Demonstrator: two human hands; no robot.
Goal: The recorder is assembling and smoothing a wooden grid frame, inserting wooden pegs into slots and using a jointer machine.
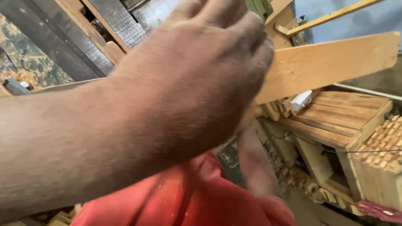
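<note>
One pale flat wooden plank is clamped at its near end in the left hand, whose grip is curled tight around it. The plank's long axis runs away from the grip to the right, rising slightly. Below the grip, a second forearm shows; its hand's grip I cannot tell

The board held at the left hand is bare, pale wood, sawn matt, with a faint grain. The slatted pallet below is rougher, unfinished timber, and the stacked small blocks show raw cut ends. The red garment is matt cloth, dusted with sawdust. A small white object is seen, possibly smooth plastic.
</note>
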